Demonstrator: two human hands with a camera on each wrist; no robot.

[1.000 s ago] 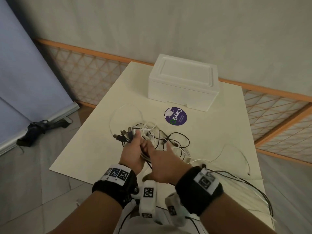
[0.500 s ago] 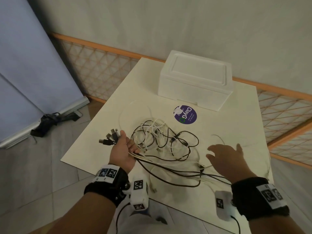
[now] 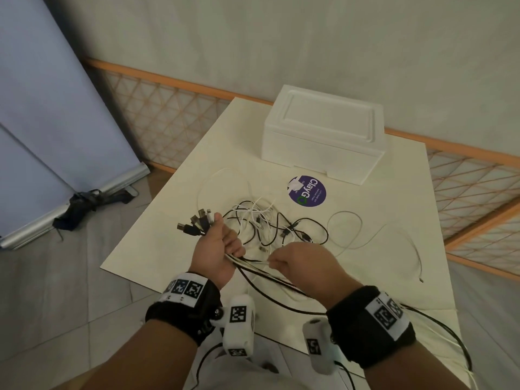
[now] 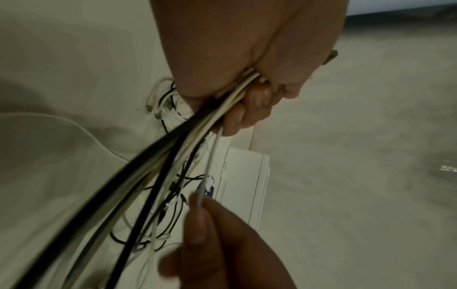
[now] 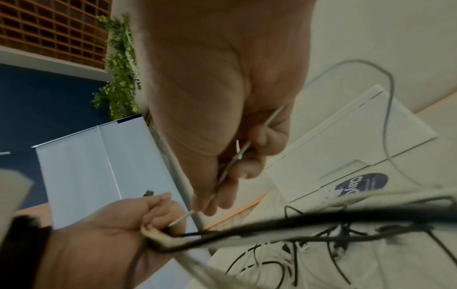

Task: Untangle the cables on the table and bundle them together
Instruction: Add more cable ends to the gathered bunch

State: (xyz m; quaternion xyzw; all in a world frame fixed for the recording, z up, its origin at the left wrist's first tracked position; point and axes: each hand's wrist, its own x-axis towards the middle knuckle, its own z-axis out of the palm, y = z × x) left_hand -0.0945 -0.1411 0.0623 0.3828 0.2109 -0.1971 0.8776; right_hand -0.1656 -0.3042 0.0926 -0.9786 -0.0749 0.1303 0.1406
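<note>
My left hand (image 3: 218,246) grips a bunch of black and white cables just behind their plugs (image 3: 195,222), which fan out up and left. The gripped strands (image 4: 158,156) run back toward me and off the table's near edge. My right hand (image 3: 292,263) sits close beside the left and pinches one thin white cable (image 5: 235,156) between thumb and fingers; that strand (image 4: 213,154) leads up into the left fist. A tangle of black and white cables (image 3: 270,223) lies on the cream table (image 3: 394,192) beyond both hands.
A white foam box (image 3: 323,130) stands at the table's far side, with a round purple sticker (image 3: 307,190) in front of it. Thin white cable loops (image 3: 349,229) trail to the right edge. A folded dark umbrella (image 3: 84,204) lies on the floor at left.
My right hand swung out to the right half a second ago, then came back beside the left and pinched a thin white cable. The left hand kept its grip on the plug ends.
</note>
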